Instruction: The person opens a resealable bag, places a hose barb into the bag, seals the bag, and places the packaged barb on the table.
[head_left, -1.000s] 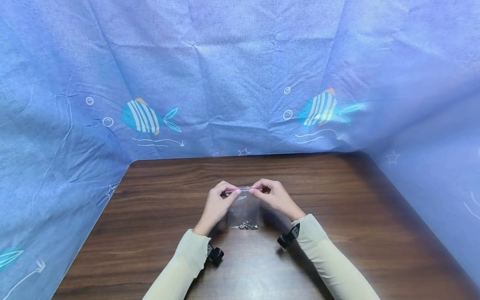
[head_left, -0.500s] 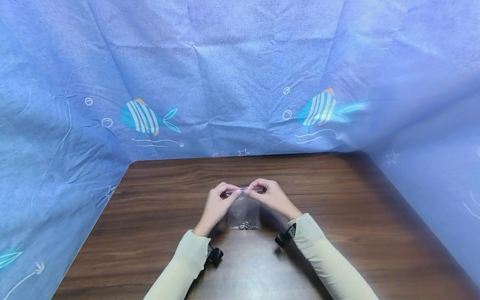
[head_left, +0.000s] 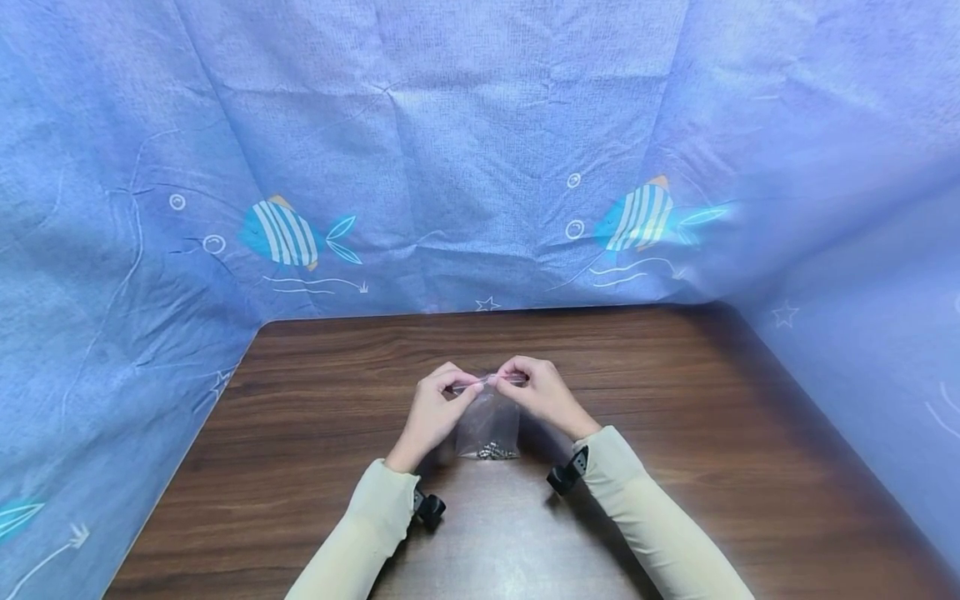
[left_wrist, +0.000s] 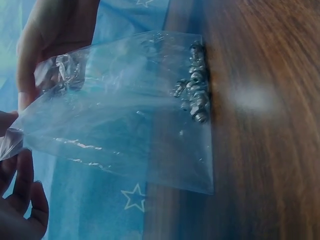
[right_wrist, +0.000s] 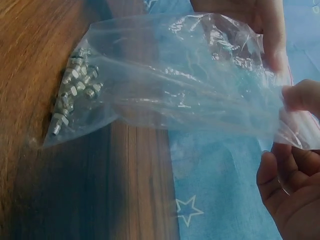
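A clear plastic zip bag (head_left: 487, 421) hangs between my two hands, its lower edge at the tabletop. Small shiny metal bolts and nuts (right_wrist: 75, 90) lie heaped along its bottom. My left hand (head_left: 437, 406) pinches the left part of the zip strip between thumb and fingers. With thumb and index finger, my right hand (head_left: 546, 398) pinches the same strip near its middle, the two thumbs close together. A pink line runs along the bag's mouth in the right wrist view. Whether the zip is fully pressed together cannot be made out.
A dark wood-grain table (head_left: 315, 467) lies under both arms. Blue fabric (head_left: 480, 150) with fish and stars hangs behind it and on both sides. Each wrist carries a small black camera, such as the right wrist camera (head_left: 567, 473).
My right hand has shifted slightly left along the zip strip, towards my left thumb. My left hand keeps its place, and the bag's lower part bulges a little more.
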